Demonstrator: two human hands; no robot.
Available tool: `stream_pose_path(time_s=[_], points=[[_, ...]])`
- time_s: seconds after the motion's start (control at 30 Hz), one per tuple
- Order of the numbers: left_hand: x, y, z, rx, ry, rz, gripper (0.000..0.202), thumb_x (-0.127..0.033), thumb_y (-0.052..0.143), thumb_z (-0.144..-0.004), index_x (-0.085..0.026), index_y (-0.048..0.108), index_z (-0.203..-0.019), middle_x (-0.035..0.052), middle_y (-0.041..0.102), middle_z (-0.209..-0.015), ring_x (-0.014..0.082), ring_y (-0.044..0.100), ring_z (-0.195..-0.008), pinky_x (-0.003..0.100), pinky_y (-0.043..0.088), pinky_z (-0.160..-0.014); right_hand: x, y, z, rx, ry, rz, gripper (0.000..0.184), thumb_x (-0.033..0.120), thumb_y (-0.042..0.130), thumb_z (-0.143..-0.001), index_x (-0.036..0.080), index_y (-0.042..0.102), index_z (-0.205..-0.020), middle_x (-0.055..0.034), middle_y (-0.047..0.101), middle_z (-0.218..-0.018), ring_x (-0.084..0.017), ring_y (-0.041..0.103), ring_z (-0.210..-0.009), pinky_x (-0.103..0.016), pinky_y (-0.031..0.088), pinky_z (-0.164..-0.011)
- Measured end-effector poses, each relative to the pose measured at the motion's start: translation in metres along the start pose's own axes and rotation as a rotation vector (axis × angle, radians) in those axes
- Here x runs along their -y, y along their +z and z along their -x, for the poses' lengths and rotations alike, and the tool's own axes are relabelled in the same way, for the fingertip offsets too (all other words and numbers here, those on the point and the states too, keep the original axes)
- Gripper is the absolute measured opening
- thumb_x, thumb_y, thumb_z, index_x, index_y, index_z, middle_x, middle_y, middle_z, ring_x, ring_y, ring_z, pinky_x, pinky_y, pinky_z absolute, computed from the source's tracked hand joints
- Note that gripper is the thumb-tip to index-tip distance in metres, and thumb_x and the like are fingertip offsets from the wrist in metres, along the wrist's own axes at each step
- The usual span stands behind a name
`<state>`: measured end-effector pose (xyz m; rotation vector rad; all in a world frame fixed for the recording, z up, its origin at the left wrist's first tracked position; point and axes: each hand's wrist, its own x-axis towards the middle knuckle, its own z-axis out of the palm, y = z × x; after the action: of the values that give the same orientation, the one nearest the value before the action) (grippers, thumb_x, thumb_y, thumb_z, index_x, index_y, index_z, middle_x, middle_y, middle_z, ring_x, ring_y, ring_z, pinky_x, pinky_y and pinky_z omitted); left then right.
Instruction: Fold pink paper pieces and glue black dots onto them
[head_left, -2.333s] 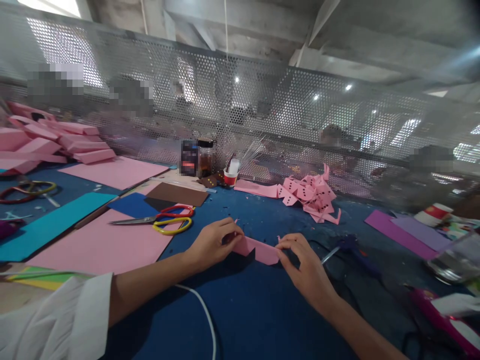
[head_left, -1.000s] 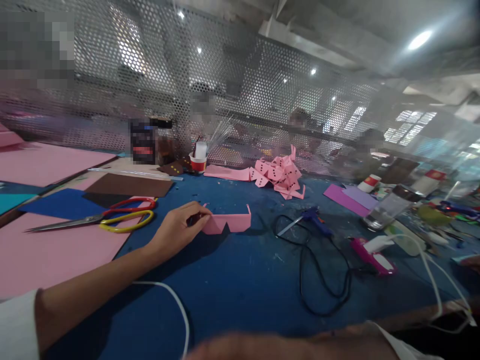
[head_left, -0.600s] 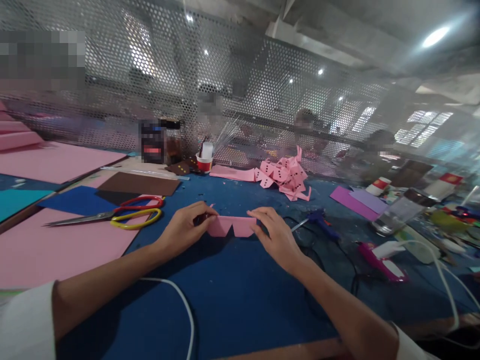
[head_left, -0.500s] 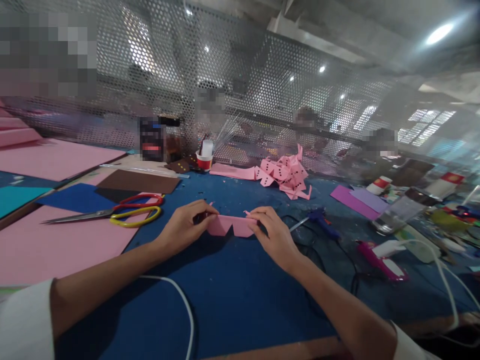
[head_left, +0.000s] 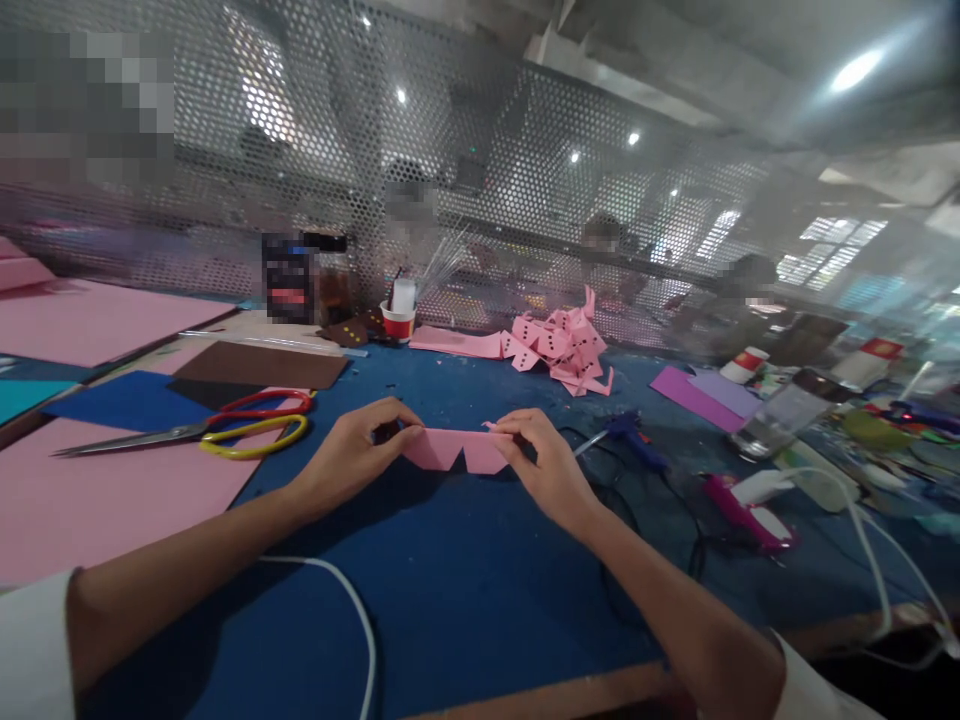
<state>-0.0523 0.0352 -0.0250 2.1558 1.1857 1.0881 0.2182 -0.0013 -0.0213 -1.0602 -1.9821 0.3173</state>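
Note:
A folded pink paper cutout (head_left: 439, 450) with a V-shaped notch in its lower edge is stretched between my two hands, just above the blue table (head_left: 465, 590). My left hand (head_left: 367, 440) pinches its left end between thumb and fingers. At the opposite end, my right hand (head_left: 536, 455) has a like pinch, and a small curled pink tip shows above its fingers. Behind the hands lies a heap of pink paper cutouts (head_left: 562, 345) with rows of black dots. Scissors (head_left: 255, 425) with one red and one yellow handle rest on paper to the left.
A blue glue gun (head_left: 634, 440) and its dark cord lie right of my right hand. Farther right are a magenta tool (head_left: 750, 515) and a clear container (head_left: 784, 412). A white cable (head_left: 352, 590) curves across the front. Pink sheets (head_left: 135, 500) cover the left; a perforated metal screen (head_left: 487, 190) stands behind.
My left hand has shifted slightly on the paper's left end, and the small tip above it no longer shows. The whole view has moved a little, so the table things sit farther left.

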Motion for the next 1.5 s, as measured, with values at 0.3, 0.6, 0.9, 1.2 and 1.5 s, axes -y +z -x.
stream_pose_path(time_s=[0.3,0.6,0.9,1.2,1.5], points=[[-0.003,-0.013,-0.004,-0.051,-0.116,0.003,0.030,-0.049,0.055,-0.091,-0.021,0.067,-0.095,0.0008,0.068,-0.087,0.0201,0.058,-0.082,0.028,0.041,-0.071,-0.012,-0.084,-0.004,0.010,0.263,0.884,0.027,0.030,0.050,-0.100,0.021,0.058,-0.124,-0.0098,0.062,-0.121,-0.025,0.056,-0.116,-0.040,0.045,-0.100],[-0.014,-0.041,-0.001,-0.148,-0.244,0.002,0.029,-0.046,0.057,-0.086,-0.020,0.067,-0.093,-0.0022,0.062,-0.073,0.0164,0.054,-0.069,0.025,0.039,-0.064,-0.070,-0.119,0.027,0.244,0.596,1.165,0.036,0.032,0.061,-0.093,0.011,0.059,-0.123,-0.0198,0.060,-0.120,-0.034,0.059,-0.113,-0.042,0.049,-0.088],[-0.002,-0.054,0.014,-0.217,-0.340,0.050,0.030,-0.045,0.060,-0.085,-0.019,0.068,-0.095,-0.0014,0.064,-0.079,0.0155,0.054,-0.072,0.024,0.040,-0.067,-0.091,-0.115,0.033,0.226,0.645,1.199,0.037,0.025,0.052,-0.097,0.010,0.051,-0.130,-0.0205,0.057,-0.117,-0.032,0.068,-0.099,-0.040,0.051,-0.081],[0.010,-0.065,0.016,-0.274,-0.380,0.119,0.031,-0.045,0.063,-0.084,-0.017,0.068,-0.097,0.0002,0.066,-0.086,0.0154,0.055,-0.075,0.025,0.041,-0.068,-0.087,-0.126,0.039,-0.044,0.582,1.212,0.047,0.028,0.042,-0.100,0.006,0.038,-0.141,-0.0228,0.050,-0.122,-0.033,0.061,-0.107,-0.040,0.050,-0.086],[0.015,-0.067,0.016,-0.301,-0.355,0.244,0.027,-0.042,0.067,-0.084,-0.017,0.069,-0.094,-0.0032,0.063,-0.075,0.0131,0.054,-0.072,0.023,0.040,-0.066,-0.066,-0.123,0.018,-0.554,0.357,0.590,0.062,0.042,0.071,-0.077,0.016,0.054,-0.130,-0.0094,0.059,-0.103,-0.024,0.058,-0.094,-0.040,0.049,-0.088]])
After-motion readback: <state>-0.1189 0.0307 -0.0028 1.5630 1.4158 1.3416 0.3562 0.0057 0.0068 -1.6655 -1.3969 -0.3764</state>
